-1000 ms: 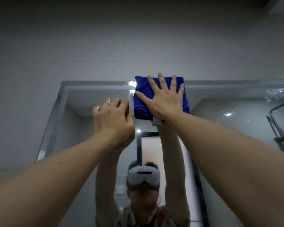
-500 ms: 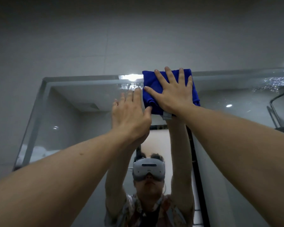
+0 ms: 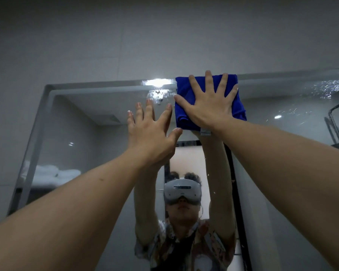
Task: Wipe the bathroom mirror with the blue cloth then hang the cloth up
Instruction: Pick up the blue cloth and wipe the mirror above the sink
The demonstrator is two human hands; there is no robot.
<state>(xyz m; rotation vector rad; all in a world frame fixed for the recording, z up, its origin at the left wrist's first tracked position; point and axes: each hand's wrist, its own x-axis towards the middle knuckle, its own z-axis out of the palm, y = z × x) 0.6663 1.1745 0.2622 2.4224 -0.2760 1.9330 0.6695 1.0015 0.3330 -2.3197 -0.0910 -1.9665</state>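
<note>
The folded blue cloth [image 3: 184, 108] lies flat against the bathroom mirror [image 3: 76, 133], right at its top edge. My right hand [image 3: 209, 106] presses on the cloth with fingers spread wide. My left hand [image 3: 151, 133] is raised just left of the cloth, palm toward the glass, fingers apart and holding nothing; its thumb tip is close to the cloth's lower left corner. A small grey tag [image 3: 205, 132] hangs from the cloth's bottom edge. The mirror reflects both arms and the person with a headset.
Water droplets [image 3: 325, 89] speckle the glass at the upper right. A smeared wet patch [image 3: 158, 94] sits left of the cloth under a light's glare. Grey wall tiles [image 3: 125, 36] surround the mirror. A metal shower fitting [image 3: 333, 124] is reflected at the right.
My right hand has slid the cloth to the right along the mirror's top edge. My left hand followed beside it and spread its fingers wider.
</note>
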